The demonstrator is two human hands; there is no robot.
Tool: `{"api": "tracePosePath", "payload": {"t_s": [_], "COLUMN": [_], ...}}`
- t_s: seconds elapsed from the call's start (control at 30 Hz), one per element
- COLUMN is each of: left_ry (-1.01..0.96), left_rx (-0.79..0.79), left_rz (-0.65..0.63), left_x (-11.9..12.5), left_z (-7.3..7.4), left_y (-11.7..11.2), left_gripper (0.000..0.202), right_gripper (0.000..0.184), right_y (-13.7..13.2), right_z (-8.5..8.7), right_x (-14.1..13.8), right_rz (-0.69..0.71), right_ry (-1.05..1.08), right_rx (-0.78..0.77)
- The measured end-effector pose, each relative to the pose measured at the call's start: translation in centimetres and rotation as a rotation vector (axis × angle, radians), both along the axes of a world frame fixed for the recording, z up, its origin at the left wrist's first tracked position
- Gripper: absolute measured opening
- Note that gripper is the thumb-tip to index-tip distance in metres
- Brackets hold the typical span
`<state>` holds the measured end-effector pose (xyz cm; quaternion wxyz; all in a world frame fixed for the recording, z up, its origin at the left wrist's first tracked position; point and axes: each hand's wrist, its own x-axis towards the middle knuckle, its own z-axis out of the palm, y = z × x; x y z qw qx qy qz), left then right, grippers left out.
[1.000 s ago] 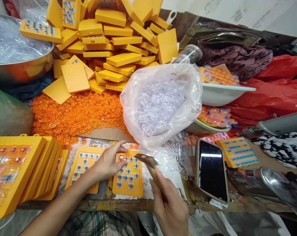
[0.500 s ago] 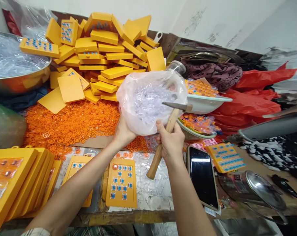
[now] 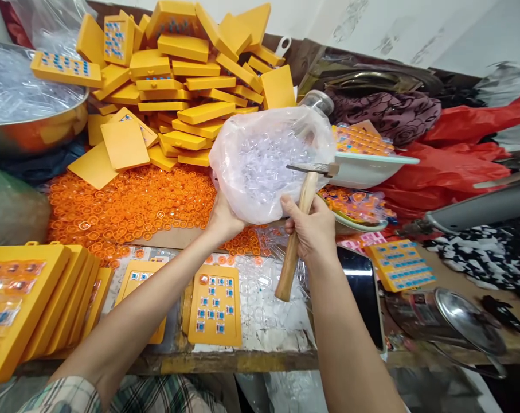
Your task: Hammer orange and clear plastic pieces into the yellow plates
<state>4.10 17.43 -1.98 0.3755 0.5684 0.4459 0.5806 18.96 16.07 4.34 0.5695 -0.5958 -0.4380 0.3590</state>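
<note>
My left hand [image 3: 225, 219] grips the lower left side of a whitish plastic bag [image 3: 227, 150], its fingers mostly hidden behind it. The bag's mouth is wide, showing many small clear plastic pieces [image 3: 268, 158] inside. My right hand [image 3: 313, 232] is closed round the wooden handle of a hammer [image 3: 289, 272]. The metal hammer head lies over the bag's right front edge, and my right thumb is near the bag. Below, on the work surface, a yellow panel [image 3: 210, 327] carries small blue-centred pieces and one orange cap. Another yellow panel [image 3: 133, 282] is partly covered by my left forearm.
Loose orange rings [image 3: 131, 206] are heaped behind my arms, below a tall pile of yellow panels [image 3: 191, 49]. More panels [image 3: 31, 327] lean at left. A pale green basin [image 3: 358, 172], a phone [image 3: 358, 287] and a lidded pot [image 3: 418, 321] stand at right.
In the picture, both hands, the bag and the hammer have shifted slightly right and up. My right forearm now covers more of the phone. The grips look the same.
</note>
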Motion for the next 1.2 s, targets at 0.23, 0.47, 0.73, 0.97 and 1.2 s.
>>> {"api": "tracePosePath", "payload": {"t_s": [0.23,0.47,0.73,0.97,1.2], "left_ry": [0.033,0.424,0.593,0.651,0.801], "left_rx": [-0.029,-0.161,-0.111,-0.196,-0.227], "left_rz": [-0.005,0.011,-0.132,-0.076,-0.139], "left_x": [-1.6,-5.5,-5.9,-5.9,-5.4], "left_z": [-0.6,-1.4,-3.6,-3.0,-2.9], "left_y": [-2.7,-10.4,-14.6,-10.2,-7.7], "left_gripper": [0.081,0.029,0.036,0.020,0.017], "right_gripper": [0.040,0.051,0.055,0.056,0.049], "right_y": [-8.6,-18.5,-20.2,-18.7,-20.1], "right_z": [0.1,-4.4,-7.6,-8.0,-8.5], "right_x": [0.2,1.3,-0.1,-0.4,-0.1], "right_rz": [-0.015,-0.009,0.385,0.372,0.323], "right_ry": [-0.030,-0.305,-0.702,-0.749,-0.721], "right_rx": [0.043,-0.176,0.082,0.112,-0.002]}}
